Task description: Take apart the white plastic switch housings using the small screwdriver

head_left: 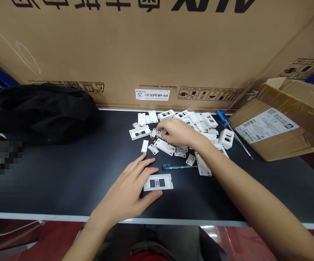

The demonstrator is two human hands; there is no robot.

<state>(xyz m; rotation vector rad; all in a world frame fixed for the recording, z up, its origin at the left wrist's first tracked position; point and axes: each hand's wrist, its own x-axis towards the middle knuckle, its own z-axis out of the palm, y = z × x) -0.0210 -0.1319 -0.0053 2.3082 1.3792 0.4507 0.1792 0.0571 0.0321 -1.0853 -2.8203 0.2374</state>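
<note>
My left hand (125, 190) lies on the black work surface, with thumb and fingers around the sides of a white plastic rectangular cover (158, 187) with dark slots. My right hand (179, 132) reaches into a loose pile of white plastic housings and covers (200, 125), its fingertips pinching a small white part with brass contacts (157, 133). A small screwdriver with a teal handle (173, 167) lies between my hands, just beyond the cover. Several more white pieces lie scattered around the pile.
A blue-handled screwdriver (223, 117) lies at the right of the pile, beside an open cardboard box (279, 125). A black fabric bag (38, 112) sits at the left. A large printed carton (146, 47) stands along the back edge of the black table (72, 192).
</note>
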